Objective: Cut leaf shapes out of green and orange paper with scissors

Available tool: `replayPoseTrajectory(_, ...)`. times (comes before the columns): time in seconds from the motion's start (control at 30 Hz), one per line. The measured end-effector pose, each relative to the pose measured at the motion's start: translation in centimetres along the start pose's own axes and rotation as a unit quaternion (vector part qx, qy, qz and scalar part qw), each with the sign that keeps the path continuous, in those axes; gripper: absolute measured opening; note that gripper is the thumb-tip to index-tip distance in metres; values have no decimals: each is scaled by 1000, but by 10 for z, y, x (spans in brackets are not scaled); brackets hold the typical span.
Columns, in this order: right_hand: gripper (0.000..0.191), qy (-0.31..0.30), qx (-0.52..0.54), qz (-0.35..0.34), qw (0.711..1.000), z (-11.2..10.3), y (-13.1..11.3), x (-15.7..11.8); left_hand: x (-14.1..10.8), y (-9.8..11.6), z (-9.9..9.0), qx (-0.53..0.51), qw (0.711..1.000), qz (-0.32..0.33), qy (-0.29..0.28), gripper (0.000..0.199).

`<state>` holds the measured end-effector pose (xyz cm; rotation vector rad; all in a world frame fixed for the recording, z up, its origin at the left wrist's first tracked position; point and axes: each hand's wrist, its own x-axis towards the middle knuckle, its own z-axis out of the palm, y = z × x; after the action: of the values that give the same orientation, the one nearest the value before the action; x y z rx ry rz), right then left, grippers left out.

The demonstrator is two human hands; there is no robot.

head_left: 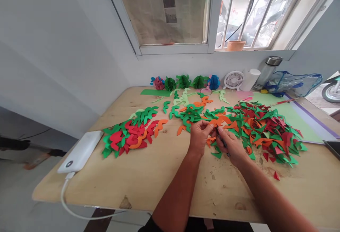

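My left hand (199,137) pinches a curved piece of orange paper (221,119) over the middle of the table. Close by on its right, my right hand (233,146) is closed around dark scissors (223,140), mostly hidden by the fingers; their tip is at the orange paper. Beyond my hands lie wavy green paper cutouts (192,111). To the right spreads a big loose heap of green, red and orange paper scraps (268,129). On the left is a pile of red, green and orange wavy cutouts (132,136).
A white power bank (81,152) with a cable lies at the left table edge. Along the wall stand folded paper ornaments (183,80), a small white fan (233,80), a bottle (268,72) and a clear blue-edged pouch (293,82). Green sheets (300,118) lie at right.
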<state>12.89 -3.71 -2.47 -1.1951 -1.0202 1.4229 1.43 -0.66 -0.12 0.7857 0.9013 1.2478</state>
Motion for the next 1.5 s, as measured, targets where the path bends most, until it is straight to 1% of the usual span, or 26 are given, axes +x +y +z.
replayPoseTrajectory(0.27,46,-9,26,16,1000,0,-3,-1,0,0,0,-9,1000,-7,-4,22)
replayPoseTrajectory(0.47,45,-12,31,12,999,0,-3,-1,-1,1,1,-6,1000,-5,1,23)
replayPoseTrajectory(0.63,45,-10,24,10,1000,0,-2,-1,-2,3,2,-5,1000,0,-10,20)
replayPoseTrajectory(1.0,46,-4,20,15,1000,0,-3,-1,-1,4,3,-1,1000,4,1,26)
replayPoseTrajectory(1.27,47,8,15,19,1000,2,-2,-1,-2,3,2,-7,1000,2,0,23)
replayPoseTrajectory(1.5,47,4,7,12,1000,1,-3,-2,-2,3,1,-7,1000,-2,-1,19)
